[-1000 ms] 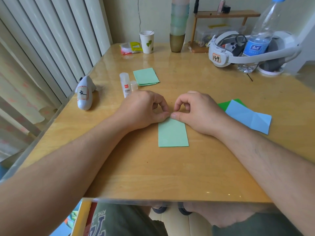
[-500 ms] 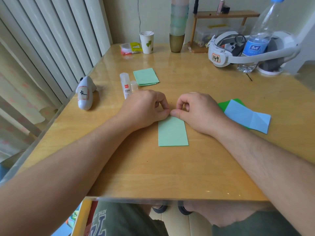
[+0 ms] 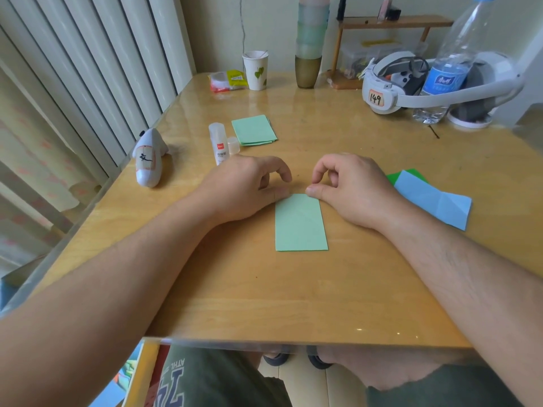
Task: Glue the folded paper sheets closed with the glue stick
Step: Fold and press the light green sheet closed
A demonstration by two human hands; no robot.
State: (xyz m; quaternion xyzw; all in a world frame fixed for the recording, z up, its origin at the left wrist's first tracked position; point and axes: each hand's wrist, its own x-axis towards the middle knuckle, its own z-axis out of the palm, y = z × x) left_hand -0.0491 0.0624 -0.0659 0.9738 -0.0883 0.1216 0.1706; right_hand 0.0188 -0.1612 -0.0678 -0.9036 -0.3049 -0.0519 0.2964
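A folded light-green paper sheet [image 3: 301,224] lies flat on the wooden table [image 3: 264,295] in front of me. My left hand [image 3: 244,190] rests at its top left corner, thumb touching the edge, index finger raised. My right hand [image 3: 355,189] sits at the top right corner with the thumb tip on the paper and the fingers loosely curled. Neither hand holds anything. The uncapped glue stick [image 3: 219,143] stands behind my left hand, its cap [image 3: 233,145] beside it. A stack of folded green sheets [image 3: 254,130] lies further back.
A light-blue creased sheet [image 3: 435,202] lies over a dark-green one [image 3: 411,173] to the right. A white figurine [image 3: 148,158] stands at the left edge. A paper cup [image 3: 255,70], stacked tumblers [image 3: 308,54], headset [image 3: 390,92] and water bottle [image 3: 449,69] line the back.
Both hands have drawn apart along the sheet's top edge. The index fingers that met at the middle have lifted, and more of the top edge now shows.
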